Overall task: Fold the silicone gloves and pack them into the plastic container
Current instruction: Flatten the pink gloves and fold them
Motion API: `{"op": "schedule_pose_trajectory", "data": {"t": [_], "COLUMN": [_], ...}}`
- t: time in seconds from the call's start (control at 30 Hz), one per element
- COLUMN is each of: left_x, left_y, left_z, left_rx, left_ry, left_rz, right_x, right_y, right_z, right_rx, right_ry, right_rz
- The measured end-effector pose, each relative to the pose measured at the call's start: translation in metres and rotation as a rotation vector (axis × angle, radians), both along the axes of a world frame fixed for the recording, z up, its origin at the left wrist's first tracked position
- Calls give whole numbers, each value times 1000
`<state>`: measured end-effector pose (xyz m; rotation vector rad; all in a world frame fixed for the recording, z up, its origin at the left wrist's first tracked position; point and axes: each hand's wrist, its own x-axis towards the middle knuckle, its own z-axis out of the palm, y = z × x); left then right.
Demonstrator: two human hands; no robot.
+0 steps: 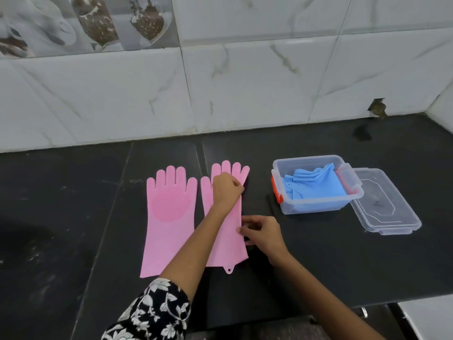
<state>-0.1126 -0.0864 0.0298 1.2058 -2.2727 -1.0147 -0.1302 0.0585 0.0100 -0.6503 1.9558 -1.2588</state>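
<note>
Two pink silicone gloves lie flat side by side on the black counter, fingers pointing at the wall. The left pink glove (169,222) shows its bristled palm and is untouched. My left hand (226,190) presses on the palm of the right pink glove (228,244), near its finger bases. My right hand (263,233) pinches that glove's right edge at mid-length. To the right stands the clear plastic container (316,204) with orange clips, holding folded blue gloves (311,186).
The container's clear lid (384,207) lies flat just right of the container. A tiled wall (220,94) rises behind the counter. The counter's front edge runs at the lower right, with a white surface (426,317) beyond it.
</note>
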Motion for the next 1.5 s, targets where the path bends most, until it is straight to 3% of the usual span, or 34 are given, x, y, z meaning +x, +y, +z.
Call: {"op": "schedule_pose_trajectory", "data": {"t": [0.27,0.37,0.5,0.63,0.77,0.93,1.07,1.3,1.4,1.5], "left_x": [104,157,204,211,209,212,219,213,210,208], "left_y": [-74,-102,-113,-116,-116,-124,-134,-140,-140,-142], "left_z": [29,18,-16,-37,-35,-37,-40,-39,-38,-37], "left_rx": [242,302,395,308,20,-223,-197,140,183,210], "left_ry": [381,417,327,215,128,58,60,128,119,111], "left_rz": [212,397,556,502,304,-30,-40,226,282,308], "right_x": [59,97,142,140,98,70,58,58,62,62], "right_y": [-59,-97,-132,-127,-118,-143,-165,-210,-213,-196], "right_z": [38,33,3,-19,-21,-20,-15,33,31,16], "right_rx": [-215,-220,-13,74,2,149,263,-185,-236,-178], "right_ry": [11,80,187,383,599,471,390,-178,-89,180], "right_rz": [131,241,406,353,10,-116,-145,-51,-45,-142]}}
